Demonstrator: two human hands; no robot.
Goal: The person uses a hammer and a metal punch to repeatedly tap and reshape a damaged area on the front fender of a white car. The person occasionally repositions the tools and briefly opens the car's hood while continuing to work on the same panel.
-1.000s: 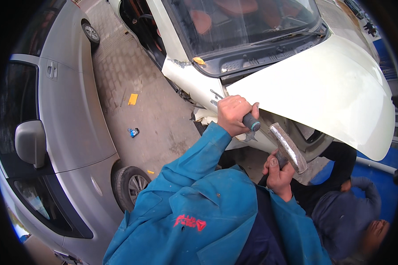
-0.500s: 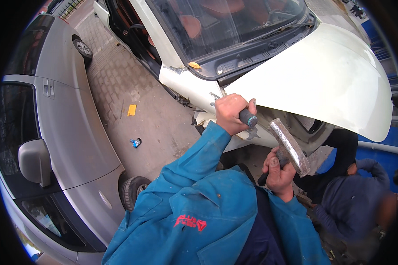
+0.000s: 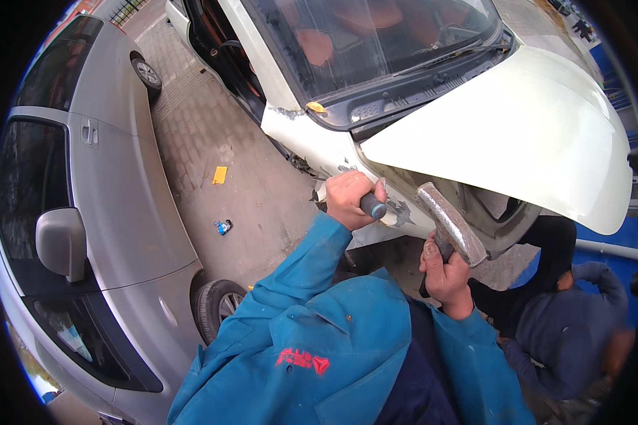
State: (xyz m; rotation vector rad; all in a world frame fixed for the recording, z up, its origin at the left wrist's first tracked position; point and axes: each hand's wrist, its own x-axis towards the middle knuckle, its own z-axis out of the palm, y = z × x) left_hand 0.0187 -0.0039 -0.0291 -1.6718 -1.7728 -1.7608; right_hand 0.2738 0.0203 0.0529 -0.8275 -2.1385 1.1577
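Left grip [image 3: 351,200] lower and farther left than half a second ago, along with its dark cylindrical handle ringed in teal [image 3: 373,206]

More of a ragged grey scraped patch [image 3: 400,212] now shows beside that handle, and the long, worn steel hammer head [image 3: 452,224] has shifted slightly up and leftward. Both grips hold as they did before.

Nearest is a teal cloth work jacket with a red print [image 3: 326,312], worn over a navy garment [image 3: 422,361]. The right grip [image 3: 446,276] is wrapped around the hammer's dark shaft close below the head, which slants across above the thumb. The left grip is closed firmly around the cylindrical handle, in front of the white car's front corner; the hand hides the handle's other end. Handle and hammer are apart.

Near the hammer, to the right, a person in a dark blue top [image 3: 571,333] is low down beside the car. Beyond the hands spreads the white, glossy bonnet [image 3: 503,134]. Farther off, a yellow leaf [image 3: 316,107] lies at the foot of the windscreen. The cabin behind that glass contains reddish-brown seats [image 3: 315,46].

On the left, the ground bears a yellow flat scrap [image 3: 220,175] and a small blue-and-white piece of litter [image 3: 224,227]. A silver-grey car [image 3: 135,205] stands alongside, with something pale behind its lower glass.
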